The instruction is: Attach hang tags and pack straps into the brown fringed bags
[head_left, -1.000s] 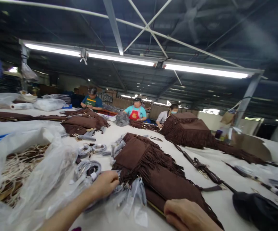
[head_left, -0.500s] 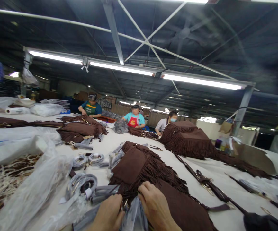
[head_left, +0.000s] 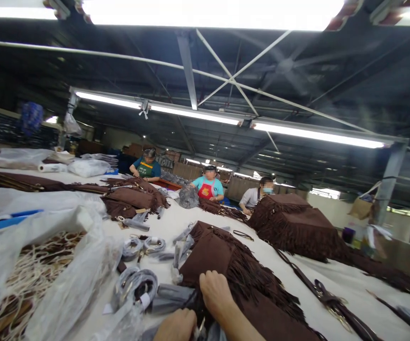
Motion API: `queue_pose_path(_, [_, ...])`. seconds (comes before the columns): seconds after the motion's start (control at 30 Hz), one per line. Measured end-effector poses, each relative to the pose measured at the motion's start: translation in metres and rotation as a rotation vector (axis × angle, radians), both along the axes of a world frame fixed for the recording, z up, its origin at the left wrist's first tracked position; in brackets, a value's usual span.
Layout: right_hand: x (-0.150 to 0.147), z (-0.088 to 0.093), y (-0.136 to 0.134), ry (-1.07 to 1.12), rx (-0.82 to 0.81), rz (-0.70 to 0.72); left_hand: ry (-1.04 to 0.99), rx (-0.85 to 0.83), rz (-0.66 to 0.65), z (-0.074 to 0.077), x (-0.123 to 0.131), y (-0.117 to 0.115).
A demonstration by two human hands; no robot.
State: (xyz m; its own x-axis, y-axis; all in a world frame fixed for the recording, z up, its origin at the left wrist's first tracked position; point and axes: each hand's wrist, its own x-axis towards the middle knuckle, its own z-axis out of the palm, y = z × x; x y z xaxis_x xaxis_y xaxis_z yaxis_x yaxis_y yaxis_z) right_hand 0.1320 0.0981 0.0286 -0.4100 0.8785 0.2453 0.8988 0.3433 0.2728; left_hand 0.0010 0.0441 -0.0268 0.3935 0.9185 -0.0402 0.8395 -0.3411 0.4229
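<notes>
My left hand (head_left: 177,325) is closed at the bottom edge of the view, beside grey plastic-wrapped straps (head_left: 172,298). Just right of it and a little higher is my right hand (head_left: 216,294), its fingers curled in against a dark brown fringed bag (head_left: 205,253). What each hand grips is hidden behind the knuckles. A metal fitting and some grey wrapping show dimly between the two hands. Another brown bag (head_left: 272,315) lies flat to the right of my right forearm.
Left stands a clear plastic sack (head_left: 94,265) of pale cords (head_left: 44,265). Coiled wrapped straps (head_left: 135,284) lie near it. Stacked fringed bags (head_left: 293,227) and a loose brown strap (head_left: 307,284) are to the right. Across the white table (head_left: 222,213) several people work.
The view has tilted up and swung left. My right hand has moved up onto the fringed bag, away from the clear plastic it was at. My left hand sits lower in view.
</notes>
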Motion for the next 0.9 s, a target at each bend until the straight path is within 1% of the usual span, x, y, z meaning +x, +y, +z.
queue_pose_path(0.1, [0.031, 0.018, -0.012, -0.003, 0.062, 0.004, -0.019, 0.008, -0.013, -0.003, -0.004, 0.0])
queue_pose_path(0.17, [0.065, 0.028, -0.023, 0.005, 0.097, -0.015, -0.052, 0.04, -0.028, -0.004, -0.008, -0.003])
queue_pose_path(0.23, [0.11, 0.032, -0.036, 0.017, 0.131, -0.035, -0.111, 0.091, -0.044, -0.003, -0.011, -0.007])
queue_pose_path(0.3, [0.159, 0.03, -0.049, 0.056, 0.189, -0.01, -0.166, 0.13, -0.063, 0.001, -0.014, -0.012])
queue_pose_path(0.37, [0.204, 0.022, -0.066, 0.064, 0.234, -0.016, -0.182, 0.147, -0.088, 0.005, -0.014, -0.015])
queue_pose_path(0.43, [0.234, 0.014, -0.087, 0.066, 0.27, -0.088, -0.188, 0.182, -0.103, 0.008, -0.013, -0.015])
queue_pose_path(0.47, [0.242, 0.01, -0.099, 0.087, 0.277, -0.14, -0.199, 0.21, -0.106, 0.009, -0.011, -0.015])
queue_pose_path(0.5, [0.245, 0.007, -0.11, 0.131, 0.269, -0.189, -0.219, 0.243, -0.109, 0.01, -0.01, -0.015])
queue_pose_path(0.57, [0.239, 0.001, -0.134, 0.271, 0.208, -0.265, -0.273, 0.312, -0.131, 0.011, -0.005, -0.016])
queue_pose_path(0.63, [0.22, -0.005, -0.155, 0.399, 0.114, -0.31, -0.312, 0.355, -0.182, 0.012, 0.001, -0.02])
queue_pose_path(0.7, [0.195, -0.014, -0.171, 0.471, 0.033, -0.317, -0.304, 0.353, -0.243, 0.014, 0.009, -0.024])
queue_pose_path(0.73, [0.184, -0.018, -0.177, 0.501, 0.008, -0.295, -0.286, 0.337, -0.267, 0.017, 0.014, -0.027])
queue_pose_path(0.8, [0.165, -0.028, -0.181, 0.582, 0.015, -0.262, -0.236, 0.278, -0.293, 0.023, 0.028, -0.033])
queue_pose_path(0.83, [0.159, -0.033, -0.181, 0.63, 0.035, -0.263, -0.212, 0.235, -0.294, 0.027, 0.037, -0.037])
queue_pose_path(0.9, [0.154, -0.043, -0.174, 0.724, 0.08, -0.313, -0.186, 0.127, -0.282, 0.035, 0.059, -0.045])
